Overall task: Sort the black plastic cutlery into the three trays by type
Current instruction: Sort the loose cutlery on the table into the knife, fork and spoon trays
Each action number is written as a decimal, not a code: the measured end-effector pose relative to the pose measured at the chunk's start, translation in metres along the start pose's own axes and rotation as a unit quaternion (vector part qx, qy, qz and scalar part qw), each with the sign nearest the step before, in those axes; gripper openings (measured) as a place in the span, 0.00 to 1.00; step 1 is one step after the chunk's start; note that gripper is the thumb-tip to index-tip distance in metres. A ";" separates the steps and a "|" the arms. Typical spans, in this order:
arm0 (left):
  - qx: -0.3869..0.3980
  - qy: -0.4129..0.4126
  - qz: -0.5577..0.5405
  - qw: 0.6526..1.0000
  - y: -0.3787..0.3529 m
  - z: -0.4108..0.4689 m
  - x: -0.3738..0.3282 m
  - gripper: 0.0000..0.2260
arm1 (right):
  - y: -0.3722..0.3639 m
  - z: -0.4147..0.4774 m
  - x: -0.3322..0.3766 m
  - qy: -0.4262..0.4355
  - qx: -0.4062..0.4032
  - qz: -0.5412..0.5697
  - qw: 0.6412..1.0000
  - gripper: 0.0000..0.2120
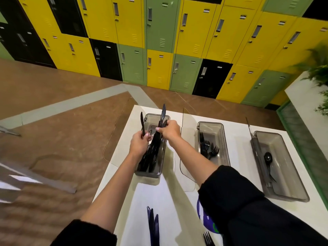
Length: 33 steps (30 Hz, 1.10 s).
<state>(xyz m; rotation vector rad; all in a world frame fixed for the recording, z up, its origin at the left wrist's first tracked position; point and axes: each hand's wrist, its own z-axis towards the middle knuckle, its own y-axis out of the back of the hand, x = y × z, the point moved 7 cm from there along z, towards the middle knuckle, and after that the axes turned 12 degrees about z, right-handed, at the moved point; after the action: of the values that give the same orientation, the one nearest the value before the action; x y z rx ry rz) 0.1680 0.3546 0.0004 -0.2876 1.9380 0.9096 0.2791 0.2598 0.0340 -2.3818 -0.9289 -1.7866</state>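
Fingers (146,136) of the left hand (139,142) were curled round the handle of a single black knife (142,123), its blade pointing up and away over the left tray (148,174). Just beside it, the right hand (169,129) was clamped on a bunch of black pieces (162,116), one long blade tip standing clear above the knuckles. From my feed I could not tell how many pieces that grip took in. Both hands were over the far half of the left tray, close together but not touching.

Below them that smoky clear tray held a mixed heap of black cutlery (150,157), leaning toward its near end. The middle tray (221,135) held a few forks (208,148), tines toward me. The right tray (287,174) held one spoon (268,159), bowl at the far end, with a grey strip lying along the tray's left wall. Clear panels stood on edge between the trays.

All three trays sat in a row on the white table (177,206). At its near edge I saw loose knives (153,226) and, well to their right, a loose fork (207,238). Beyond lay brown floor and a wall of yellow, green and black lockers (159,32).
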 end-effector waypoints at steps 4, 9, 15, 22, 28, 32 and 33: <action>0.006 -0.001 0.145 0.989 0.000 -0.017 0.002 0.09 | -0.012 -0.003 -0.011 -0.027 0.052 -0.115 0.992 0.14; -0.039 -0.033 0.183 0.982 0.009 -0.053 -0.013 0.16 | -0.004 -0.016 0.002 0.022 0.062 -0.106 0.992 0.13; -0.086 -0.059 0.124 0.987 0.015 -0.108 -0.022 0.14 | 0.048 -0.073 0.022 0.087 0.086 0.049 0.991 0.10; -0.031 -0.016 0.164 0.986 -0.013 -0.185 0.013 0.11 | 0.130 -0.171 -0.026 0.093 0.100 0.143 0.980 0.10; 0.101 0.104 0.382 0.913 -0.051 -0.227 0.059 0.20 | 0.179 -0.214 -0.117 0.031 0.074 0.132 0.988 0.08; 0.136 0.132 0.485 0.853 -0.075 -0.237 0.086 0.27 | 0.225 -0.244 -0.181 -0.002 0.027 0.091 0.995 0.05; 0.139 0.141 0.494 0.847 -0.081 -0.237 0.092 0.28 | 0.237 -0.249 -0.195 -0.012 0.014 0.081 0.997 0.06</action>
<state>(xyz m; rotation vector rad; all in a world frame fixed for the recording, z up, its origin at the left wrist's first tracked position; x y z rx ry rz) 0.0067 0.1479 -0.0490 0.8898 2.4713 1.2274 0.1410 -0.1102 0.0245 -2.3901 -0.7333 -1.6805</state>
